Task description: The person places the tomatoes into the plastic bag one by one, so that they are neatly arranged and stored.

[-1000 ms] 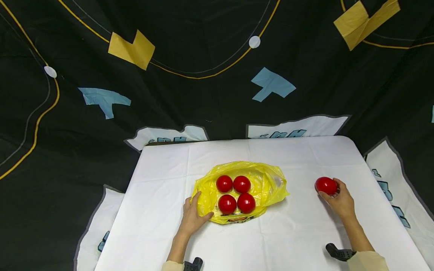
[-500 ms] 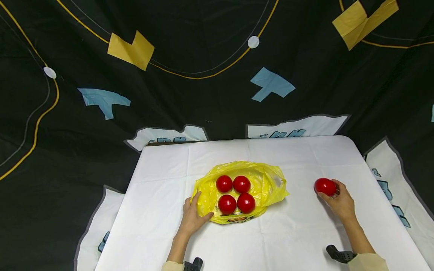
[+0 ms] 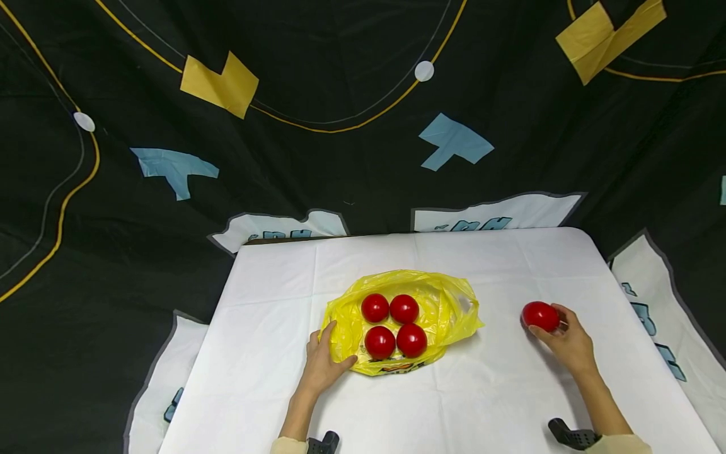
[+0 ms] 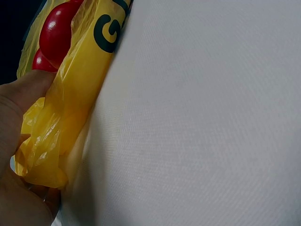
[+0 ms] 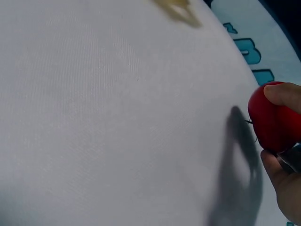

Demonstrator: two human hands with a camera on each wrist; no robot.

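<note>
An opened yellow plastic bag (image 3: 454, 306) lies mid-table with several red tomatoes (image 3: 411, 340) inside it. My left hand (image 3: 322, 366) grips the bag's near left edge. In the left wrist view the thumb (image 4: 35, 87) lies over the bag's rim beside the tomatoes, and the other fingers are partly hidden by the plastic. Well to the right of the bag, my right hand (image 3: 574, 347) holds one more tomato (image 3: 540, 316) between thumb and fingers. The right wrist view shows this tomato (image 5: 270, 115) above the cloth, with thin dark stem tips and its shadow alongside.
A white cloth (image 3: 482, 403) covers the table. Beyond its far edge hangs a black backdrop (image 3: 340, 176) with yellow and blue paper shapes. White printed cloth (image 3: 660, 315) shows past the table's right edge.
My right hand has shifted the tomato slightly left and toward me. The left hand, the bag and the tomatoes in it have not moved.
</note>
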